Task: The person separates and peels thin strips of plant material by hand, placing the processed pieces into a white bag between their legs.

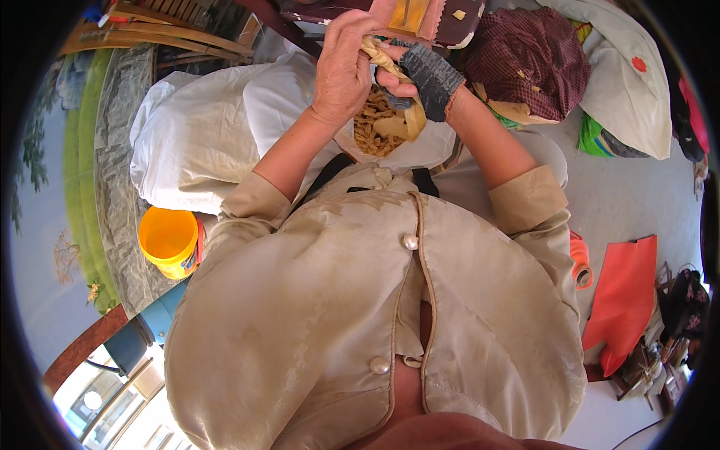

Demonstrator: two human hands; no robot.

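Up front, above my lap, a pale tan, twisted strip (412, 120) runs between my hands; I cannot make out its material. My bare left hand (341, 67) is closed on the strip's upper end. My right hand (426, 79), in a dark grey fingerless glove, has its fingers curled round the same strip lower down. One end of the strip hangs over a white-lined container (435, 146) holding many small curled tan pieces (375, 127). Part of the strip is hidden behind my fingers.
Beyond my hands is a dark red stool or bench (450, 28) with a pinkish pad and a yellowish block. A white sack (195, 142) and yellow bucket (169, 240) stand left. To the right lie a maroon checked cloth bundle (529, 64), a pale bag (626, 82) and a red bag (622, 292).
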